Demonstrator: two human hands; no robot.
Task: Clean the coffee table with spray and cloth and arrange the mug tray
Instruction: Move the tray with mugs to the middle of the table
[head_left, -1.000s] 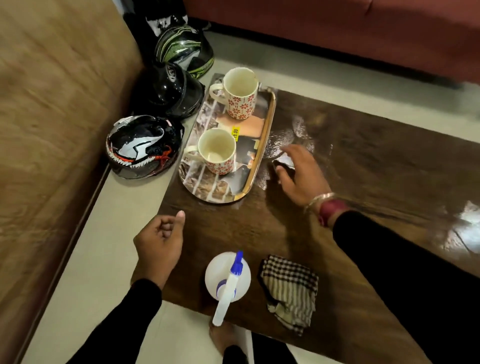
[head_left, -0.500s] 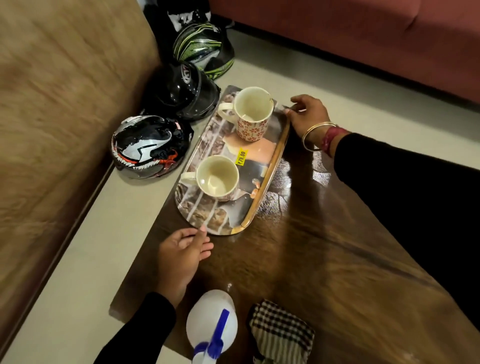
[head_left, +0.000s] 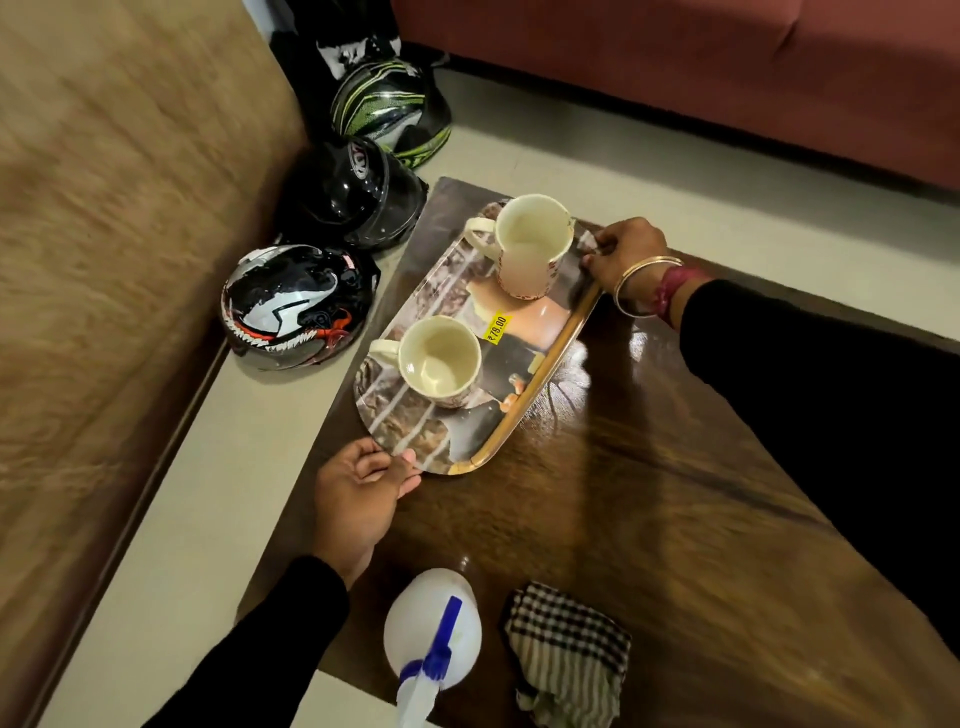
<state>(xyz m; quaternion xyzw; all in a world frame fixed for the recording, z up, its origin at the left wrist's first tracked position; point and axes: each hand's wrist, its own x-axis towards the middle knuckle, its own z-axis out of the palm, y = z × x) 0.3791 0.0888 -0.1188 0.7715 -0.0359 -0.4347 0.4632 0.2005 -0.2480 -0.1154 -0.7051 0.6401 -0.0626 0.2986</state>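
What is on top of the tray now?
Two empty mugs, one near and one far, and a yellow price sticker sit on the tray. The mugs hide the print beneath them.

The room is dim and warm. Glare lies on the wet table between the two hands gripping the tray. The left sofa is smeared by blur, and straight edges bend near the borders.
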